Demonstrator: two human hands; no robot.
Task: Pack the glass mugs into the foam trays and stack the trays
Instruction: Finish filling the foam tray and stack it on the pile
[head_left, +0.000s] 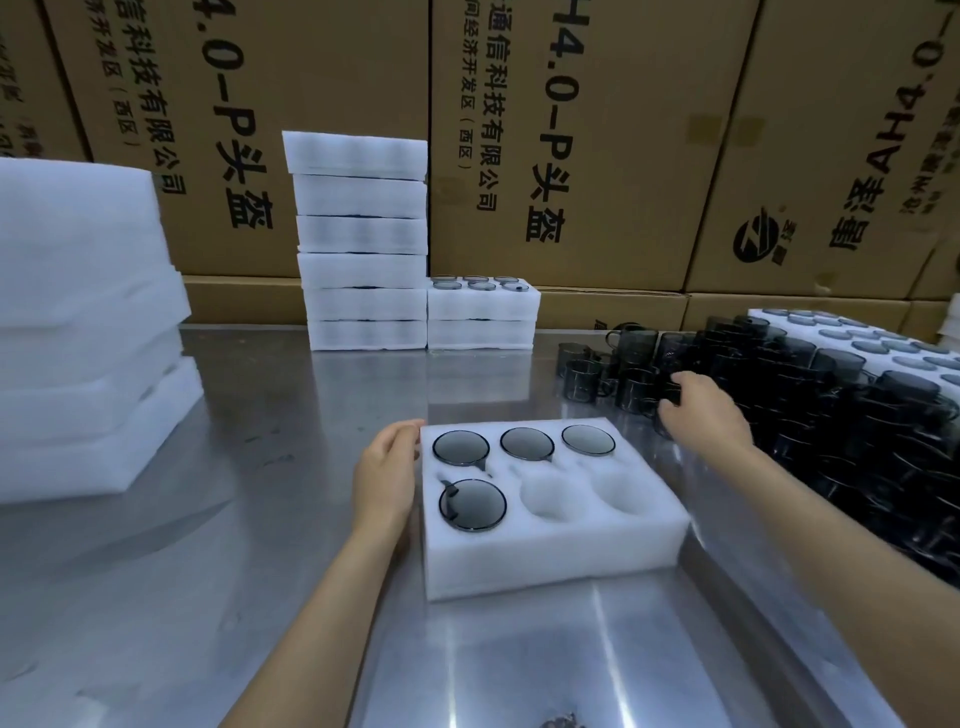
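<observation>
A white foam tray (550, 561) lies on the steel table in front of me. Three dark glass mugs (527, 443) fill its far row, and one more mug (472, 504) sits in the near left cavity. The two other near cavities (550, 496) are empty. My left hand (384, 480) presses against the tray's left side, thumb at its top corner. My right hand (701, 410) reaches to the right into a cluster of loose dark mugs (634, 384). Its fingers and thumb close around one standing mug (670, 397).
Packed foam trays stand stacked at the back (361, 239), with a lower stack (483, 317) beside them showing mugs on top. Empty foam sheets pile at the left (78, 332). Many more dark mugs (857, 431) crowd the right, and a filled tray (857, 338) lies behind them. Cardboard boxes wall off the back.
</observation>
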